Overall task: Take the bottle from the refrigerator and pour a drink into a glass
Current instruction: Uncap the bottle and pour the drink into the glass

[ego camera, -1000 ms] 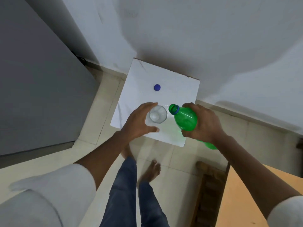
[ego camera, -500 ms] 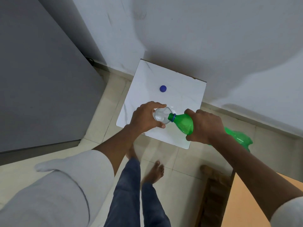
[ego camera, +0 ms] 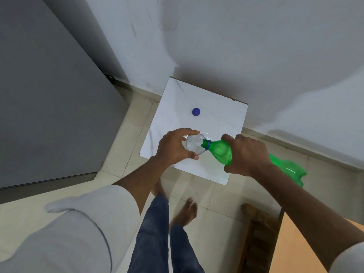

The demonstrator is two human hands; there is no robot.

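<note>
Bottle (ego camera: 220, 152) green, uncapped, tipped | right hand (ego camera: 246, 154) gripping | left hand (ego camera: 173, 146) clasping glass (ego camera: 194, 144)

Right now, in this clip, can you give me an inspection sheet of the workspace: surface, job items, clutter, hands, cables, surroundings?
Surface: small white marble-look table against the wall, top otherwise bare.
Job's things: green bottle, uncapped, tilted with its mouth over the rim of the clear glass; liquid in the glass cannot be judged. Blue cap lies apart, farther back on the table.
Clutter: nothing seen on the table.
Hands: left hand wraps the glass; right hand grips the bottle's middle.
Cables: a dark cord at the wall base behind the grey refrigerator.
Surroundings: tiled floor, bare feet, wooden furniture at lower right.
</note>
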